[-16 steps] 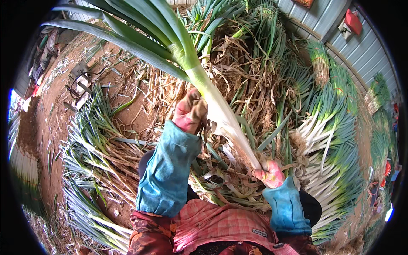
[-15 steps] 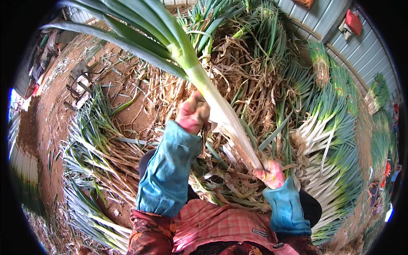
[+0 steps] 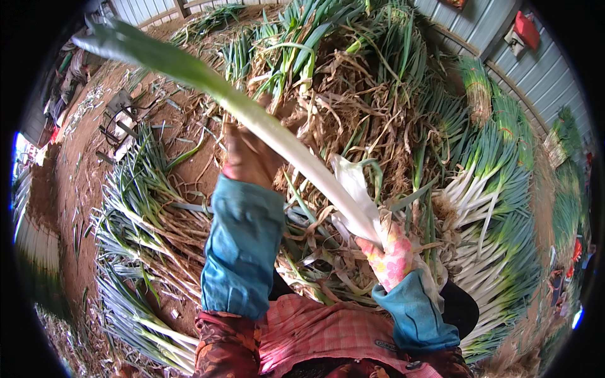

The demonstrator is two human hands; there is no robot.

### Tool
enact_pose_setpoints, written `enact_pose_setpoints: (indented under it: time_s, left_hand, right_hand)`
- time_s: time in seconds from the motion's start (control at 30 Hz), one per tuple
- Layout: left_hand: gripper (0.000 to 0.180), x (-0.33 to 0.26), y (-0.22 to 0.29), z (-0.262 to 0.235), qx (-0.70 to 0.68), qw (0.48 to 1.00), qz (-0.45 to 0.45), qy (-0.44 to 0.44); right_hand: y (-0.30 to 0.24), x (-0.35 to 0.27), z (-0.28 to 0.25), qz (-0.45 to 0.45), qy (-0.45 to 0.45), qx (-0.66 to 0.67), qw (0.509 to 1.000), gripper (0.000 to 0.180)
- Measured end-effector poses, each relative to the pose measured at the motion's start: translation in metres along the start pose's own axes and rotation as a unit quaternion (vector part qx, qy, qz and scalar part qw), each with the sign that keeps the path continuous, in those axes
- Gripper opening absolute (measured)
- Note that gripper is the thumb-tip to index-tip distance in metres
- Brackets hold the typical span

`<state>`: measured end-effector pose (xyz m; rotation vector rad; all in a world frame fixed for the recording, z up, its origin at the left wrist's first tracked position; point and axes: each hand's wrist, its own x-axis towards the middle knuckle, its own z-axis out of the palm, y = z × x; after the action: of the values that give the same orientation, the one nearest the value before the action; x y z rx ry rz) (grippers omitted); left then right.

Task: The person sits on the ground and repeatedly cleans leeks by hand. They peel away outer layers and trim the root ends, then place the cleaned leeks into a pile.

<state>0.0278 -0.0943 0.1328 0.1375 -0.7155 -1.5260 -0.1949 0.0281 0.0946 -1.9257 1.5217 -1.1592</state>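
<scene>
Nearest, a red checked cloth apron point(image 3: 315, 327) covers the person's front, with loose teal cloth sleeve covers point(image 3: 242, 246) on both forearms. The right hand point(image 3: 389, 255), in a pink-and-yellow flower-patterned glove, is clamped on the base of a long, thick leek with a smooth white shank and green leaves point(image 3: 296, 157). A loose white strip of skin point(image 3: 353, 183) stands out beside the shank near that base. The leek is held above the pile, its long axis slanting from the base at the person's right, away and leftward; the blurred leaf end points to the far left. The left hand point(image 3: 252, 154) is blurred beneath the shank's upper part; whether it grips cannot be told.

Around the hands, leeks with brown, dry-skinned stems point(image 3: 151, 220) lie at left, and clean white-and-green leeks point(image 3: 479, 252) lie in a dense row at right. Ahead rises a heap of dry brown leaves and green tops point(image 3: 359, 113). Farther off, a tied upright bundle of leeks point(image 3: 474, 94) stands near the grey ribbed metal wall point(image 3: 561, 75).
</scene>
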Motion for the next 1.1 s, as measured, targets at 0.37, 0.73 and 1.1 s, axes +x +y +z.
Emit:
enact_pose_setpoints:
  time_s: [0.37, 0.73, 1.1]
  left_hand:
    - [0.073, -0.02, -0.004, -0.012, -0.097, 0.988, 0.026, 0.115]
    - [0.071, -0.011, 0.063, -0.054, -0.115, 0.966, 0.074, 0.219]
    - [0.032, -0.009, 0.022, -0.084, -0.213, 0.908, -0.044, 0.359]
  right_hand:
    - [-0.012, 0.06, 0.014, 0.403, -0.174, 0.566, 0.698, 0.024]
    - [0.036, -0.003, -0.038, 0.148, -0.308, 0.314, 0.886, 0.034]
    - [-0.013, -0.018, -0.054, 0.241, -0.355, 0.38, 0.82, 0.03]
